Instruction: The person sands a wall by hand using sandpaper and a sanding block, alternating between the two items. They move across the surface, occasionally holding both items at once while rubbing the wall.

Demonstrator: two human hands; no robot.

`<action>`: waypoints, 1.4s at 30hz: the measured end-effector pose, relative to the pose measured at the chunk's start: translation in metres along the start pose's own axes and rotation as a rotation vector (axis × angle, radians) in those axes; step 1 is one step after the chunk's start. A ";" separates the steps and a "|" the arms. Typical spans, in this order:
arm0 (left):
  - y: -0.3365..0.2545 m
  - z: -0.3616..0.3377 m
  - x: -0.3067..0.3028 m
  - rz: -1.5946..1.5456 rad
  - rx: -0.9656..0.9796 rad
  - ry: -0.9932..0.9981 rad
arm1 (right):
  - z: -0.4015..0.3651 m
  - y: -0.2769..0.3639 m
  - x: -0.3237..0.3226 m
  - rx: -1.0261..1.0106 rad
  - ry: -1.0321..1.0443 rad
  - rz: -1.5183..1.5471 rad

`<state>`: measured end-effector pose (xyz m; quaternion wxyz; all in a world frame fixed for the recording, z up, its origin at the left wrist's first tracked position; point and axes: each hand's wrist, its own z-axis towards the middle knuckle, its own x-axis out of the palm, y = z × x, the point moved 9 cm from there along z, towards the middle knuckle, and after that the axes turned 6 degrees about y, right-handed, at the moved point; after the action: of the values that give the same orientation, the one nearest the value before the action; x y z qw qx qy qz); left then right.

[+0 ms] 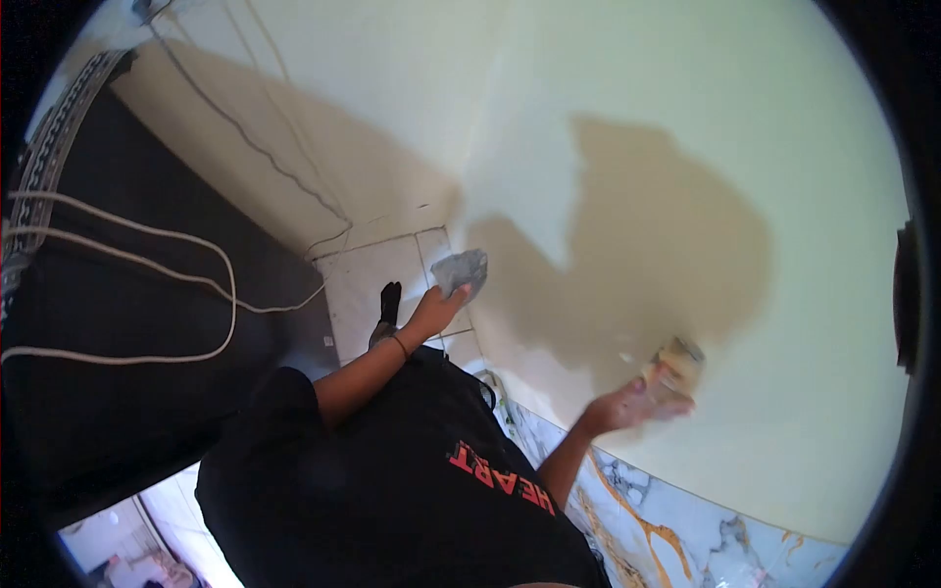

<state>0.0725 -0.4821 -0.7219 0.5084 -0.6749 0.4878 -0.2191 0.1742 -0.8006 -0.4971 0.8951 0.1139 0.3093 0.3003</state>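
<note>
My left hand (437, 310) grips a crumpled grey cloth (461, 271), held out over the floor tiles near the corner of the room. On the other side, my right hand (627, 402) is raised close to the pale wall (814, 245). Its fingers are around a small, yellowish, partly see-through object (676, 363) with a darker top end. Motion blurs that object, so its exact kind does not show.
A dark flat-sided piece of furniture (176, 284) stands at left, with a white cable (211, 284) looped over it. Another cable (240, 127) runs down the wall. Marble-patterned panelling (637, 490) lines the lower wall. My foot (390, 302) is on the floor tiles (363, 279).
</note>
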 end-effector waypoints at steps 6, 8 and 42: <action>-0.083 -0.015 0.005 -0.557 0.157 0.096 | -0.088 0.087 0.099 0.507 0.982 0.923; -0.098 -0.014 0.008 -0.608 0.115 0.174 | -0.092 0.100 0.103 0.501 1.008 0.981; -0.136 0.010 -0.070 -0.231 0.286 0.344 | -0.054 0.159 0.203 0.569 1.067 1.436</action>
<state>0.1094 -0.4146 -0.5890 0.4799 -0.6003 0.4509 -0.4540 0.1939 -0.5501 -0.5759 0.1739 0.3394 0.5965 0.7062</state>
